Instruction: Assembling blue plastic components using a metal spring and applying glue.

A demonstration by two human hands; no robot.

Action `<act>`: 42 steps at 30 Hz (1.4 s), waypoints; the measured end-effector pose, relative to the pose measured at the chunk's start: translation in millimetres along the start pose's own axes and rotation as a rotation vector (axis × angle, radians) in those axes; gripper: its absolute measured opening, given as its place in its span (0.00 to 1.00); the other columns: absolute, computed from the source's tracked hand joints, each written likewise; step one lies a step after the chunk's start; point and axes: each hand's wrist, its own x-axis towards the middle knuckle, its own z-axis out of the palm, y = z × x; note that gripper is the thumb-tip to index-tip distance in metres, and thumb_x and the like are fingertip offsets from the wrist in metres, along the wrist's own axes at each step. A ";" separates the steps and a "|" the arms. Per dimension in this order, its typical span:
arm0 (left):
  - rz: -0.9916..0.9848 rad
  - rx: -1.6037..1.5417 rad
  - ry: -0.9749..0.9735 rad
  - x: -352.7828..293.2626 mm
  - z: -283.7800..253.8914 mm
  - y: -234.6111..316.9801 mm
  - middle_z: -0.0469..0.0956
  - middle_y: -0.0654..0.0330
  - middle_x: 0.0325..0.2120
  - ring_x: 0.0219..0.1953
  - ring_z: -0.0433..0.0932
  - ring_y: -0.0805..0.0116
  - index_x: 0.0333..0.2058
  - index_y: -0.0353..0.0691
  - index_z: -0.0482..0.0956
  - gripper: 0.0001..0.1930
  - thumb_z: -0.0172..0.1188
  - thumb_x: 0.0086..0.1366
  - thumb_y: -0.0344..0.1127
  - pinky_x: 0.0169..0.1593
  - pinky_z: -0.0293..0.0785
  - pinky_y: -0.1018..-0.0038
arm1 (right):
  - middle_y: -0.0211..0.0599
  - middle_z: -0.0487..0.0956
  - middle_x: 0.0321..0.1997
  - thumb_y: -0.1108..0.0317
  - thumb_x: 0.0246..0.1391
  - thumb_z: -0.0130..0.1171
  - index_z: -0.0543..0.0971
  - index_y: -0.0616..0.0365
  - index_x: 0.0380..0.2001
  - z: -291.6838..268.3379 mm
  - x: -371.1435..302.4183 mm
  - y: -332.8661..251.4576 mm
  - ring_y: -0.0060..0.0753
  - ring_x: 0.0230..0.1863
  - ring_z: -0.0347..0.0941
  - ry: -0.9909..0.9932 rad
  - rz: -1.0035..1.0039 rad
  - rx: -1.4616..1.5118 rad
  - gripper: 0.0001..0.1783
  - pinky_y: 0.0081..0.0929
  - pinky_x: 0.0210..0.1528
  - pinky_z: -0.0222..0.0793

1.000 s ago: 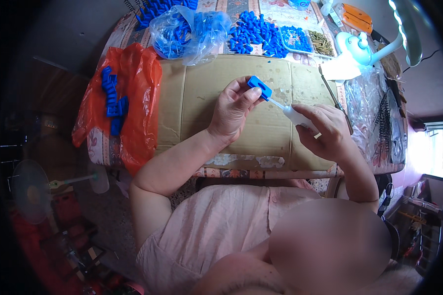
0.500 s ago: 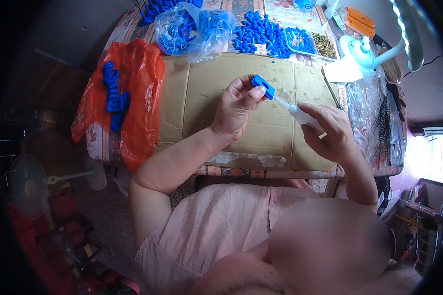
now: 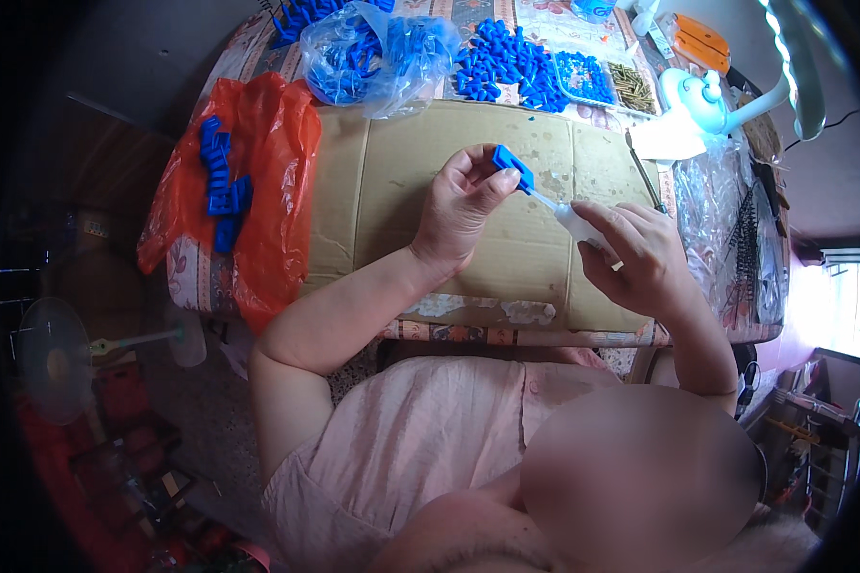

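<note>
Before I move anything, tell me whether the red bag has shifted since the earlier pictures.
No. Judged against the cardboard, the red bag lies in the same place, by the sheet's left side; only the whole view has drifted slightly.

No words or numbers can be read here. High up at one o'clock, a shiny blue plastic tub with a round side point(image 3: 595, 10) has some pale marks on it, but they are too small and blurry to read. Between one and two o'clock, a small, flat, white thing with straight edges point(image 3: 659, 41) has little dark marks. Those are too fuzzy to read too, so I cannot tell if they are letters, numbers or just a pattern.
</note>
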 end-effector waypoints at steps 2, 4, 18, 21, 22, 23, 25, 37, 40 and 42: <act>0.001 0.014 -0.004 0.0 0.4 0.5 0.72 0.64 0.37 0.42 0.71 0.77 0.43 0.38 0.68 0.15 0.59 0.59 0.34 0.53 0.66 0.73 | 0.40 0.76 0.25 0.74 0.37 0.60 0.72 0.63 0.42 0.6 -0.3 -0.6 0.40 0.24 0.73 0.011 -0.009 -0.002 0.23 0.33 0.25 0.68; 0.004 0.016 -0.002 -0.3 1.1 0.8 0.72 0.64 0.37 0.42 0.71 0.77 0.43 0.38 0.68 0.15 0.59 0.59 0.34 0.52 0.66 0.74 | 0.40 0.75 0.24 0.74 0.37 0.60 0.71 0.63 0.43 1.3 -0.5 -1.7 0.40 0.23 0.73 0.022 -0.018 -0.002 0.24 0.33 0.25 0.68; 0.023 0.028 0.009 -0.6 1.0 0.7 0.73 0.64 0.38 0.41 0.72 0.76 0.45 0.38 0.68 0.17 0.60 0.58 0.34 0.50 0.67 0.75 | 0.38 0.74 0.22 0.74 0.38 0.59 0.71 0.63 0.41 0.4 2.6 -8.0 0.39 0.22 0.72 0.000 0.016 -0.016 0.22 0.33 0.24 0.66; 0.018 0.031 0.005 -0.1 1.6 0.8 0.73 0.64 0.37 0.41 0.72 0.77 0.44 0.38 0.68 0.17 0.60 0.58 0.34 0.50 0.67 0.76 | 0.38 0.73 0.22 0.74 0.38 0.59 0.71 0.63 0.41 0.0 2.1 -8.1 0.39 0.21 0.71 -0.007 0.034 -0.009 0.21 0.34 0.24 0.66; 0.020 0.038 0.010 -0.1 1.7 0.5 0.73 0.64 0.37 0.41 0.72 0.77 0.44 0.38 0.68 0.17 0.60 0.58 0.34 0.49 0.66 0.76 | 0.38 0.73 0.22 0.74 0.38 0.59 0.71 0.63 0.41 -0.1 2.0 -7.9 0.39 0.21 0.71 -0.007 0.034 -0.008 0.21 0.34 0.24 0.66; 0.022 0.044 0.016 -0.1 1.6 0.2 0.73 0.64 0.37 0.41 0.72 0.77 0.45 0.38 0.68 0.17 0.60 0.58 0.34 0.49 0.66 0.76 | 0.38 0.73 0.21 0.74 0.39 0.59 0.71 0.63 0.41 -0.4 1.9 -7.5 0.39 0.21 0.71 -0.012 0.045 0.002 0.21 0.34 0.24 0.66; 0.023 0.045 0.017 -0.3 0.4 -0.3 0.73 0.64 0.37 0.41 0.72 0.76 0.44 0.38 0.68 0.17 0.60 0.58 0.34 0.49 0.67 0.76 | 0.38 0.73 0.21 0.74 0.39 0.59 0.71 0.63 0.41 0.4 1.9 -6.2 0.39 0.21 0.71 -0.018 0.054 0.015 0.21 0.34 0.24 0.66; -0.063 -0.141 -0.022 2.2 0.3 3.7 0.73 0.61 0.37 0.41 0.74 0.72 0.44 0.36 0.69 0.14 0.56 0.61 0.33 0.53 0.68 0.70 | 0.41 0.75 0.24 0.78 0.38 0.58 0.72 0.64 0.44 3.2 -8.2 9.2 0.39 0.22 0.72 0.118 0.046 0.201 0.23 0.32 0.24 0.66; -0.076 -0.157 -0.055 2.9 0.3 5.0 0.73 0.61 0.38 0.41 0.74 0.71 0.45 0.35 0.69 0.15 0.56 0.61 0.34 0.54 0.68 0.69 | 0.42 0.76 0.28 0.78 0.40 0.57 0.71 0.63 0.46 1.4 -12.8 15.2 0.39 0.24 0.74 0.154 0.046 0.257 0.24 0.30 0.27 0.68; -0.082 -0.149 -0.064 2.9 -0.3 5.9 0.73 0.60 0.38 0.41 0.74 0.70 0.45 0.35 0.68 0.16 0.56 0.60 0.34 0.54 0.68 0.68 | 0.43 0.77 0.31 0.77 0.42 0.57 0.71 0.62 0.47 4.9 -18.6 20.3 0.39 0.28 0.75 0.225 0.081 0.304 0.23 0.28 0.30 0.69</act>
